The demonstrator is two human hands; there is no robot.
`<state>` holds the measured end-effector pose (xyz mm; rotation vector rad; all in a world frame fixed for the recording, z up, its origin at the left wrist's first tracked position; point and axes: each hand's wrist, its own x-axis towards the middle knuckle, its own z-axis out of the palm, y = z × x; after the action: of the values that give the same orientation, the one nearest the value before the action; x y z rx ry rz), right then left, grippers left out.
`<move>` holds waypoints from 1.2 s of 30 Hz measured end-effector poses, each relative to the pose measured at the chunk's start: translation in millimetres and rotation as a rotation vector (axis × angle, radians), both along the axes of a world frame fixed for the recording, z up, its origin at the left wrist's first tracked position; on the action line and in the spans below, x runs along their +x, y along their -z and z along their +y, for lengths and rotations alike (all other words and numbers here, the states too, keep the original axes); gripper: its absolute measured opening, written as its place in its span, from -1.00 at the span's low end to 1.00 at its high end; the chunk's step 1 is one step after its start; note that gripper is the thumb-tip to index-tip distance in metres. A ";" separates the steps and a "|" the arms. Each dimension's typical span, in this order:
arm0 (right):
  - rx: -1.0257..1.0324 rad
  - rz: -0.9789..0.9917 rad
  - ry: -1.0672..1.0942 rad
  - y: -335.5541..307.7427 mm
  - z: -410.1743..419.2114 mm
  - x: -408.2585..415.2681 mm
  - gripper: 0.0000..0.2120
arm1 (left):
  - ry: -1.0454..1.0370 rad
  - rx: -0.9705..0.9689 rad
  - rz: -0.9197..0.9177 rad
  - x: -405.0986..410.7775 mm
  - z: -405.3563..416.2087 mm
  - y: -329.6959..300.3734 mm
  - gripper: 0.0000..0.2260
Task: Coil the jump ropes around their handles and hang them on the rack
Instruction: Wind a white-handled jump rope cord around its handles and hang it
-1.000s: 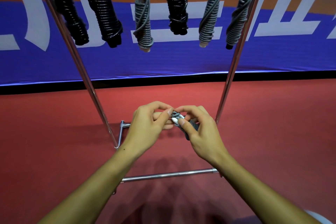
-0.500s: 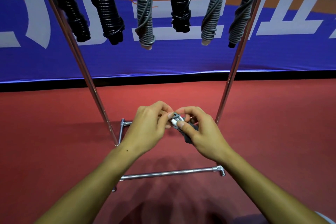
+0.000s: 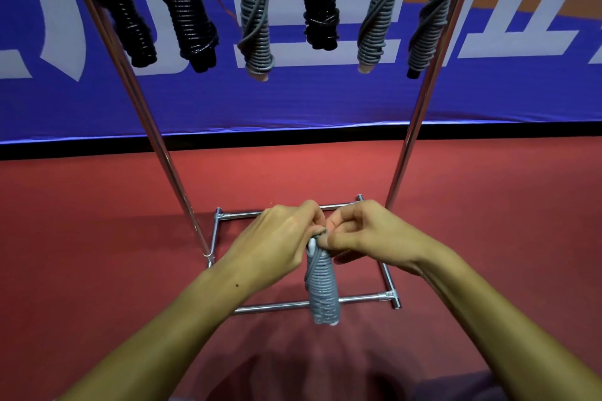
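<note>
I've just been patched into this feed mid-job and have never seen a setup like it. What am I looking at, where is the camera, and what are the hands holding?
No machine here: a person's two bare hands, filmed by a camera worn on their head, looking forward and down. The left hand and right hand both pinch the top of a grey jump rope coiled around its handles, which hangs upright below the fingers. Behind stands a chrome tube rack on a red floor. Six coiled ropes already hang along its top: three black bundles and three grey bundles. A blue banner fills the background.
</note>
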<state>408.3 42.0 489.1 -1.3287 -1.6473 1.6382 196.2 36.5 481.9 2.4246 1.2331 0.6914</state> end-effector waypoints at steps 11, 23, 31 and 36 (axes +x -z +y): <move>-0.159 0.287 0.151 -5.3 -5.1 -1.9 -0.96 | -0.035 -0.041 -0.328 -3.8 5.0 -10.0 -0.94; 0.092 0.352 0.358 -6.8 3.2 -23.0 -0.93 | -0.108 0.070 -0.310 15.0 16.4 -1.5 -0.64; 0.360 0.276 0.469 -2.0 4.4 -25.0 -0.84 | -0.271 0.073 -0.400 45.6 12.3 -6.9 -0.73; 0.514 0.272 0.569 -7.0 7.5 -19.8 -0.84 | -0.288 0.041 -0.508 59.3 8.3 -15.3 -0.68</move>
<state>388.4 49.5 496.2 -1.1073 -1.2521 0.9308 255.6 44.9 497.1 1.9307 1.3558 1.3253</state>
